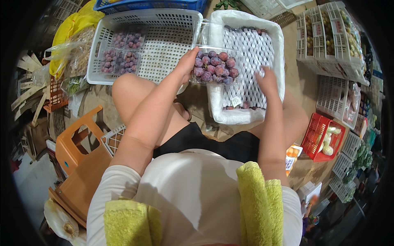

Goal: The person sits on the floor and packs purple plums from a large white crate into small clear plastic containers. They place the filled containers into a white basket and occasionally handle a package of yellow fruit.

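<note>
My left hand (188, 63) grips the left side of a clear plastic box of purple-red plums (215, 67). The box is held over the left edge of a white-lined crate (246, 117), its clear lid apparently raised at the back. Inside that crate, a white foam net (244, 53) covers more plums, which show along the far and near edges. My right hand (269, 83) is at the net's right part, thumb and forefinger apart; whether it touches the net is unclear. A white perforated basket (168, 39) on the left holds several filled plum boxes (123, 51).
Behind the basket is a blue crate (152, 5). An orange plastic stool (80, 139) and a yellow bag (74, 28) are at left. Stacked white fruit crates (328, 67) and a red basket (314, 143) of pale vegetables line the right.
</note>
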`<action>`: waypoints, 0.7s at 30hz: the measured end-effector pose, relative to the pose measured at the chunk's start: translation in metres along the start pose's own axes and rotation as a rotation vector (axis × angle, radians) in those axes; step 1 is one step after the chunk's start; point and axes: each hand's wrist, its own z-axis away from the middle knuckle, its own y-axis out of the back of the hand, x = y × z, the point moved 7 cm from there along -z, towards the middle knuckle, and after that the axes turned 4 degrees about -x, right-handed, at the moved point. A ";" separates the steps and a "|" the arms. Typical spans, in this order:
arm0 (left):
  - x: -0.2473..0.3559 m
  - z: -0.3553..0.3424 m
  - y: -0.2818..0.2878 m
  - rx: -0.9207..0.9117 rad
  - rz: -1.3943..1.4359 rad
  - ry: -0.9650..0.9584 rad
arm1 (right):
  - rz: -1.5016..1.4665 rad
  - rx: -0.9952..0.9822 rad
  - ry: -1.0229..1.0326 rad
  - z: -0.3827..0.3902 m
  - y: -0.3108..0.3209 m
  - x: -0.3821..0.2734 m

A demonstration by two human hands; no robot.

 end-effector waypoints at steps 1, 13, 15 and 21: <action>-0.010 -0.017 0.019 0.007 -0.061 -0.060 | 0.146 -0.308 -0.112 0.010 -0.025 0.018; 0.012 -0.001 0.018 0.166 -0.225 -0.242 | 0.490 -0.415 0.339 0.090 -0.079 -0.023; 0.016 0.003 0.025 0.190 -0.211 -0.245 | 0.408 -0.375 0.401 0.094 -0.070 -0.045; 0.013 -0.002 0.029 0.169 -0.166 -0.212 | 0.427 -0.316 0.628 0.101 -0.088 -0.075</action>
